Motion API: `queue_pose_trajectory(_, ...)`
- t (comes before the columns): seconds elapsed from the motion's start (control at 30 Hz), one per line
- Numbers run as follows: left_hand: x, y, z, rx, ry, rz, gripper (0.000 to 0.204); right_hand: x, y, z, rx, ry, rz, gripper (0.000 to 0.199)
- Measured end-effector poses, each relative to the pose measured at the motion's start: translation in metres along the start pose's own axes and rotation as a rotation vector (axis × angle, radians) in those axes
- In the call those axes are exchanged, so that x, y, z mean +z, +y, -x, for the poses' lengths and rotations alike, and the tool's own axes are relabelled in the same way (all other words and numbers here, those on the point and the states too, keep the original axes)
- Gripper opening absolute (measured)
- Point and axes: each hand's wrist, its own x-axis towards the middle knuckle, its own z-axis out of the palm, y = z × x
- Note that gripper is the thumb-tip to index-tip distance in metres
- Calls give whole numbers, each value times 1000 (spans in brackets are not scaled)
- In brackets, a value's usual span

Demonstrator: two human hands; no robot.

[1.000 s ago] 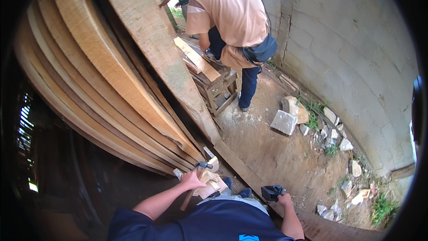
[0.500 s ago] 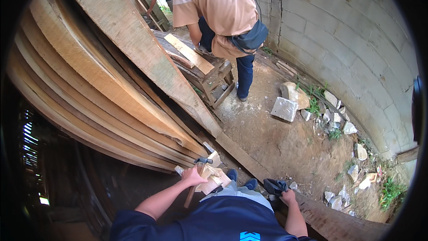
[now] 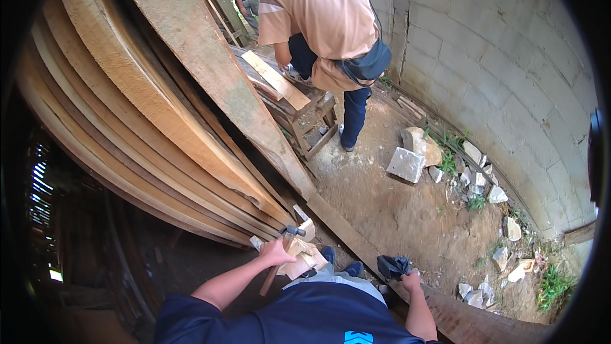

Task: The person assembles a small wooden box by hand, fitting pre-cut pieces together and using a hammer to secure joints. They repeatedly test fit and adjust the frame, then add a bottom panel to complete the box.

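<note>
My left hand (image 3: 275, 253) grips the wooden handle of a hammer (image 3: 283, 248), its dark head up near the foot of the leaning planks. Small pale wood offcuts (image 3: 304, 258) lie right beside that hand. My right hand (image 3: 407, 277) is closed on a dark crumpled cloth or glove (image 3: 393, 266), resting on a long plank (image 3: 356, 242) that runs along the ground. My dark blue shirt fills the lower edge of the view.
Several long planks (image 3: 146, 102) lean in a stack at the left. Another person in a tan shirt (image 3: 328, 19) bends over a wooden bench (image 3: 299, 108). Broken stones (image 3: 407, 162) lie on the dirt along a block wall (image 3: 509, 57).
The view has shifted a little, so the other person and the planks sit lower. My left hand has risen slightly with the hammer. My right hand stays on the plank.
</note>
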Motion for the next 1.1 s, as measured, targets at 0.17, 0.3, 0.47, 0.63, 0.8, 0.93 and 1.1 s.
queue_pose_trajectory(0.17,1,-1,0,-6,-1,-19,99,7,13,-3,-4,78,-1,31)
queue_pose_trajectory(0.3,4,-2,0,-26,-15,-20,102,10,20,-4,-13,112,-10,32)
queue_pose_trajectory(0.47,3,3,0,-53,-19,-41,105,0,11,6,50,-9,1,33)
queue_pose_trajectory(0.63,4,15,2,-54,5,-64,102,5,20,9,58,0,-35,33)
queue_pose_trajectory(0.8,0,38,7,-34,44,-91,107,11,36,5,18,71,-104,32)
queue_pose_trajectory(0.93,-11,64,17,-7,101,-104,106,-3,28,6,29,-3,-121,32)
queue_pose_trajectory(1.1,-31,95,33,40,264,-73,106,-11,33,5,20,17,-172,33)
